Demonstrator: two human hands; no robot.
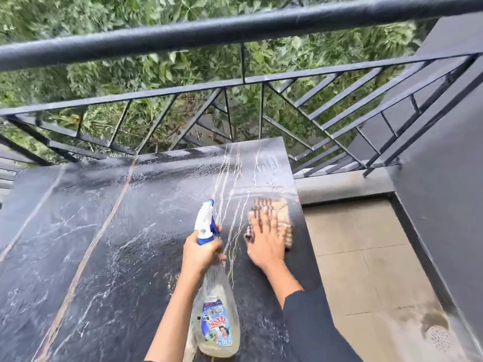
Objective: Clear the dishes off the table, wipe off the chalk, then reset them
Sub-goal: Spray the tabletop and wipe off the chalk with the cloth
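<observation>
Plainly, the wiping step is in hand: the dark table [91,244] is seen wet and streaked, and no dishes are visible on it. A spray bottle [219,322] is gripped round its neck by the left hand [200,253]. A cloth [281,205] is pressed flat near the table's right edge under the straightened right hand [265,244]. Next, broad strokes over the streaks are probably called for before anything is reset.

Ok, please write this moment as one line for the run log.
step: wipe off chalk | left hand: grips spray bottle | right hand: presses cloth flat on table | surface: wet, streaked
</observation>
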